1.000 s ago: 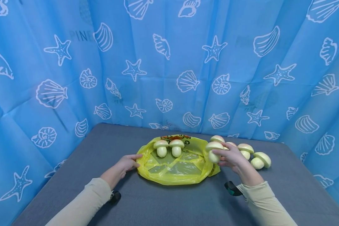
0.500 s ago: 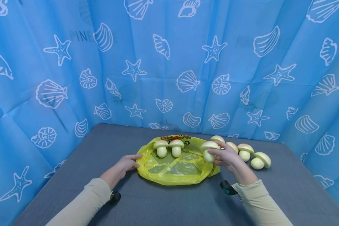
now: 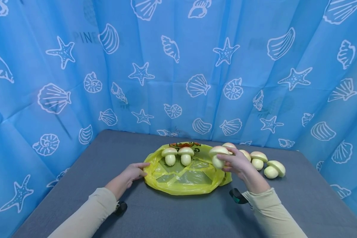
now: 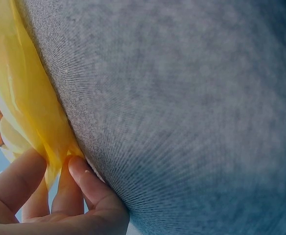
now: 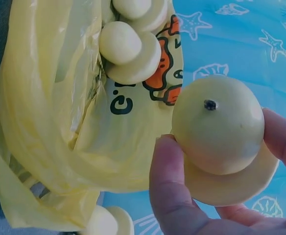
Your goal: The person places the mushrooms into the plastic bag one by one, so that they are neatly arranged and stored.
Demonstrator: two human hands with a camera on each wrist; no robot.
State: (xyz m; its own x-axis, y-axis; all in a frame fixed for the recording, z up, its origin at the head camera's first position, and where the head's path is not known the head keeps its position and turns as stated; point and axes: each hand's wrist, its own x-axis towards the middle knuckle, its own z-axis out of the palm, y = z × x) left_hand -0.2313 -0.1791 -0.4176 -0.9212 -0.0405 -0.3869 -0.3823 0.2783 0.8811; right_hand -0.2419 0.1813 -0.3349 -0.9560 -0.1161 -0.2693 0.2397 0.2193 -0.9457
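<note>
A yellow plastic bag (image 3: 178, 190) lies spread on the table with its mouth open. Two pale toy-like mushrooms (image 3: 170, 152) stand side by side at its back, below an orange and black print. My left hand (image 3: 132, 173) pinches the bag's left edge; in the left wrist view, thumb and fingers meet on the yellow plastic (image 4: 40, 117). Over the bag's right rim, my right hand (image 3: 241, 164) holds another mushroom (image 3: 218, 151) between thumb and fingers, cap up. The right wrist view shows this mushroom's rounded stem (image 5: 216, 132) with a dark spot at its end.
Several more mushrooms (image 3: 258, 155) stand or lean on the grey table (image 3: 172, 218) to the right of the bag, some partly behind my right hand. A blue curtain (image 3: 178, 66) with white shell and starfish prints hangs behind the table.
My right hand has carried the mushroom leftward, from beside the bag to over its right rim, and slightly up. The left hand and the bag have stayed in place.
</note>
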